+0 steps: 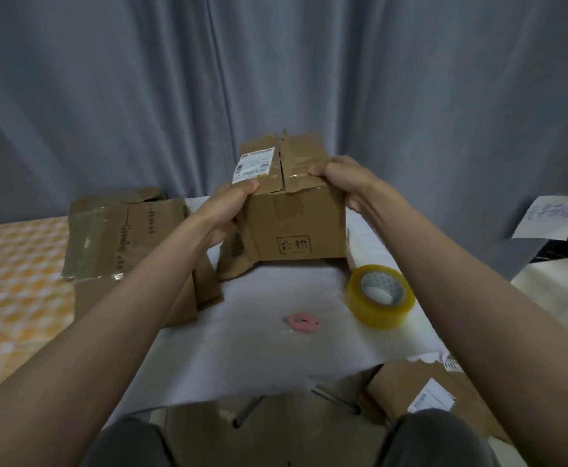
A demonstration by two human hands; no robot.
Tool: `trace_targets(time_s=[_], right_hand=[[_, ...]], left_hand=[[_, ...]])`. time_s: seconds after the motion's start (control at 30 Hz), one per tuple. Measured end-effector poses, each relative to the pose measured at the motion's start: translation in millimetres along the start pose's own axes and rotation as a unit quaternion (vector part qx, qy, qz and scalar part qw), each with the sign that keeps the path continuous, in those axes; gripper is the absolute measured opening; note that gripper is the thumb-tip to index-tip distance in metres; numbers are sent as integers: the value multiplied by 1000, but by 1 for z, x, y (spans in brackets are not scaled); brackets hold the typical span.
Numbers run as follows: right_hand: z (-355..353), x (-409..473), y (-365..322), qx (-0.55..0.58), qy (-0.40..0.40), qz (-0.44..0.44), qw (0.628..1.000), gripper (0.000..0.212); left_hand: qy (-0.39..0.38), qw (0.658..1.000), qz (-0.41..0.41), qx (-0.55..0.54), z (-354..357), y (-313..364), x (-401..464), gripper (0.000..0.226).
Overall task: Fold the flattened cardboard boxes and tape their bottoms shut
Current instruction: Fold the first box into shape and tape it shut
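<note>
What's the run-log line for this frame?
step: holding flaps closed | left hand: grips cardboard box | right hand: grips box | tape roll: on table, untouched | seam: untaped

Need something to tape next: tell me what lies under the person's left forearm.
Flattened cardboard boxes lie stacked on the white table, left of the held box. The left forearm covers their near corner, hiding the count.

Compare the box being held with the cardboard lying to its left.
The held box stands folded into shape; the cardboard pile lies flat. The left hand and right hand grip the box; nothing holds the pile. The box carries a white label; the pile shows script lettering. Both are brown, worn, with old tape.
</note>
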State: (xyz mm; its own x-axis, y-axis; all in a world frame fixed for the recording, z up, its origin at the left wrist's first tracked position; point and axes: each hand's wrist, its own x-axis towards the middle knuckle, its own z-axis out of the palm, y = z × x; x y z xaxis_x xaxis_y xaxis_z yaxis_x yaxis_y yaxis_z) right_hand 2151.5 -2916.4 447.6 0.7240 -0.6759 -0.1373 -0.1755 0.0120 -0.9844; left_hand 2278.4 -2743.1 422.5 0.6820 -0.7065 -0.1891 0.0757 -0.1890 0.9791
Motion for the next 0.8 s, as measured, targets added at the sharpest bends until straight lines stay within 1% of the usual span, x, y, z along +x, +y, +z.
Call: trace_targets(time_s=[0.07,0.13,0.2,0.3,0.4,0.53,0.63,0.67,0.73,0.8], right_hand=[[6,2,19,48,-10,16,999,23],[11,4,47,83,-23,37,996,29],[15,2,66,92,-49,53,993,28],[12,4,62,78,-71,60,993,28],[2,12,58,47,-91,51,994,29],[-10,24,69,-7,-133,48,990,32],[-15,27,67,-30,-153,35,987,34],[-16,28,67,-31,-156,29,987,34],[-21,28,67,-33,-167,18,985,34],[-26,28,70,-44,-184,5,982,38]], left_hand=[[27,999,9,31,-7,-1,2,49],[39,993,-1,112,-9,-9,2,54],[62,982,-19,176,-9,-28,-1,62],[74,985,-22,152,-11,-45,-5,71],[70,987,-11,143,-12,-46,-14,88],[49,982,-5,183,-8,-54,-29,109],[60,974,-4,218,-7,-54,-37,129],[60,970,-2,234,-6,-54,-37,132],[68,960,17,272,-3,-55,-37,129],[75,943,26,324,1,-56,-36,120]])
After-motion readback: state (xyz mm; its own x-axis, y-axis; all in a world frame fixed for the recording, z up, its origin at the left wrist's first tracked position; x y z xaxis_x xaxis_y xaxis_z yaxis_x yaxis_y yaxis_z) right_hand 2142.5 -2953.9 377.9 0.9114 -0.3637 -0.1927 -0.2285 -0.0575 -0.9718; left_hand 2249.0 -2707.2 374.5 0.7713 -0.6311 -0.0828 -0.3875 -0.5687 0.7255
